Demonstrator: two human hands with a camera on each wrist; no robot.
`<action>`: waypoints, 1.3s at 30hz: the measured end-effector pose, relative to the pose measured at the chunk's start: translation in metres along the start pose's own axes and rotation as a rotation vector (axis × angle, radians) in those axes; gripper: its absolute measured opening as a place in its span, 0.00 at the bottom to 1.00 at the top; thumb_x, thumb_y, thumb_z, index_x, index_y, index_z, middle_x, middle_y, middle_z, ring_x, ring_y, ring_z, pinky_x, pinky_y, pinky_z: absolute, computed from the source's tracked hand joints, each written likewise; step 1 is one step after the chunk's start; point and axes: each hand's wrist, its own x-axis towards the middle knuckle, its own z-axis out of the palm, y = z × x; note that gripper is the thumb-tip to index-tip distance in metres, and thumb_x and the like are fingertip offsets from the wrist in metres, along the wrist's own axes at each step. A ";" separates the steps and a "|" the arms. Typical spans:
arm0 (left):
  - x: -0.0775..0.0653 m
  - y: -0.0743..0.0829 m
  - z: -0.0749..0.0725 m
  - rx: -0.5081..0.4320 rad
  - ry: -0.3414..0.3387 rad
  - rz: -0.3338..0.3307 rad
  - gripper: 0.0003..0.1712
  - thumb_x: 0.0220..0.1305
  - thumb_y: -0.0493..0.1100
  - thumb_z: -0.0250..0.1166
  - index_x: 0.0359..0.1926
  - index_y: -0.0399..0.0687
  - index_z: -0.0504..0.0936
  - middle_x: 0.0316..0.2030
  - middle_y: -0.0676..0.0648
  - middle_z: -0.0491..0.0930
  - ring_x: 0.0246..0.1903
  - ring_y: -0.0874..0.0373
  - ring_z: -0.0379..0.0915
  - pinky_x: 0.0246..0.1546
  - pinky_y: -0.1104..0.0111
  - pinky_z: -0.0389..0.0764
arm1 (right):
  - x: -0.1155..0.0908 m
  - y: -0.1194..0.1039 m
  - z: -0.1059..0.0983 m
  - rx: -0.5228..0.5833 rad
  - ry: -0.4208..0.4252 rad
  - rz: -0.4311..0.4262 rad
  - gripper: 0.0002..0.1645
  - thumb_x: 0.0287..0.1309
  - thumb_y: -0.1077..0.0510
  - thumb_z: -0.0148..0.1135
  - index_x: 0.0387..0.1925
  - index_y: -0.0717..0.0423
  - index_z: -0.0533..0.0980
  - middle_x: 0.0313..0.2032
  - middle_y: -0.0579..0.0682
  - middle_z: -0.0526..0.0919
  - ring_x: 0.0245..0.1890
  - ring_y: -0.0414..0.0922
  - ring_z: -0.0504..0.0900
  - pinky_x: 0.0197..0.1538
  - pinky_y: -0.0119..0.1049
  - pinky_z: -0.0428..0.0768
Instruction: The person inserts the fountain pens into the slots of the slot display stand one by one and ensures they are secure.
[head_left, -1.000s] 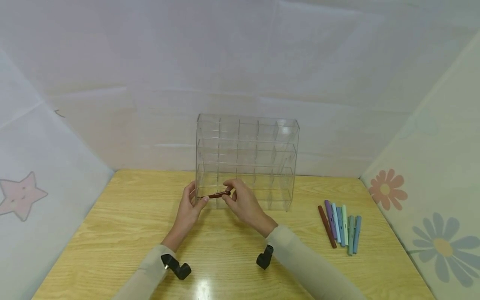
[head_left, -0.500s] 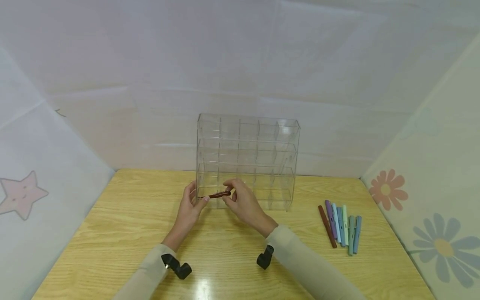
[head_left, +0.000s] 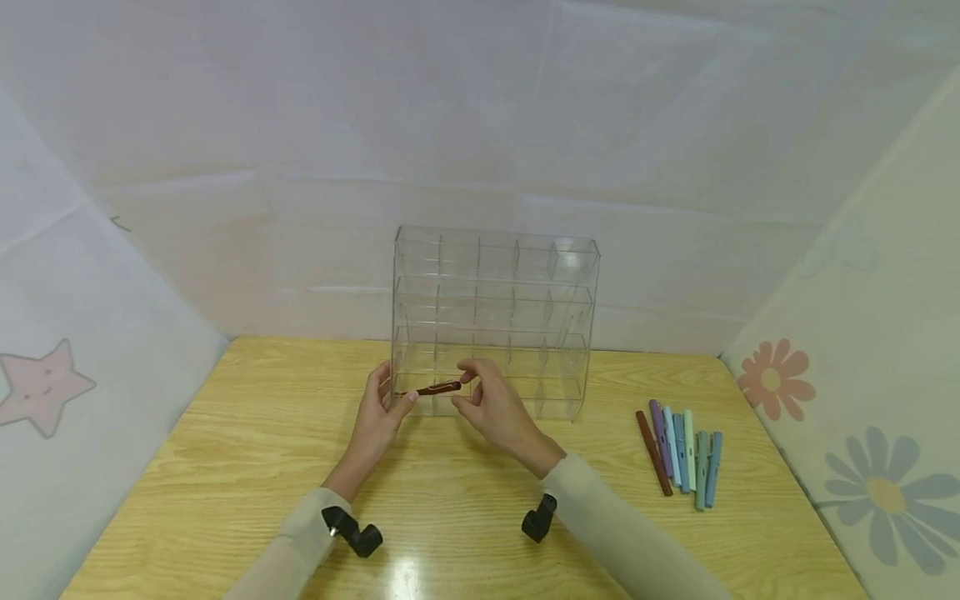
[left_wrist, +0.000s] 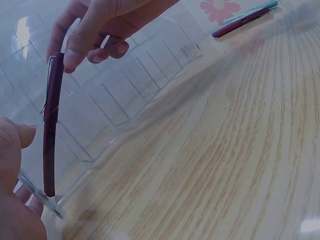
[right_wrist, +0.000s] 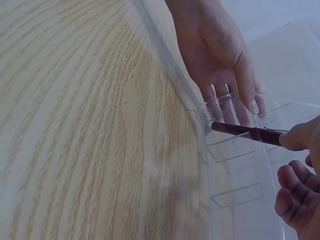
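A dark red pen (head_left: 438,388) with a metal clip leans in the bottom left compartment of a clear plastic organizer (head_left: 495,312), its clip end up and toward the right. My left hand (head_left: 378,417) grips the organizer's lower left side, thumb in front and fingers behind the wall; in the left wrist view the thumb is close to the pen (left_wrist: 51,115). My right hand (head_left: 498,412) is at the pen's clip end, thumb and forefinger parted. A small gap shows there in the head view; in the right wrist view the thumb overlaps the pen (right_wrist: 250,132).
Several pens lie on the wooden table (head_left: 450,517) at the right: another dark red pen (head_left: 655,454), a purple pen (head_left: 662,437), and blue and green pens (head_left: 690,450). A pale cloth wall (head_left: 480,125) stands close behind the organizer.
My right hand has drawn slightly to the right and its fingers have parted from the pen's clip end. The left hand and the organizer stay in place.
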 end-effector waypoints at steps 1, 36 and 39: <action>0.000 0.000 0.000 0.002 0.001 -0.001 0.46 0.80 0.42 0.63 0.86 0.47 0.46 0.84 0.34 0.48 0.85 0.36 0.45 0.83 0.42 0.60 | -0.002 0.000 -0.001 0.001 -0.001 0.006 0.32 0.69 0.61 0.71 0.70 0.60 0.71 0.54 0.55 0.81 0.31 0.39 0.76 0.31 0.27 0.79; 0.002 -0.003 -0.001 -0.006 -0.020 0.020 0.45 0.81 0.45 0.62 0.86 0.48 0.46 0.85 0.37 0.48 0.85 0.35 0.45 0.81 0.41 0.64 | -0.033 0.013 -0.055 -0.004 0.043 0.088 0.31 0.69 0.65 0.69 0.70 0.58 0.71 0.55 0.57 0.83 0.32 0.39 0.75 0.27 0.27 0.75; 0.001 -0.003 -0.001 -0.002 -0.022 0.014 0.45 0.81 0.45 0.62 0.86 0.48 0.45 0.85 0.36 0.48 0.85 0.35 0.45 0.81 0.41 0.64 | -0.035 0.014 -0.060 0.003 0.047 0.106 0.31 0.69 0.65 0.69 0.71 0.58 0.72 0.55 0.58 0.82 0.32 0.39 0.75 0.27 0.27 0.75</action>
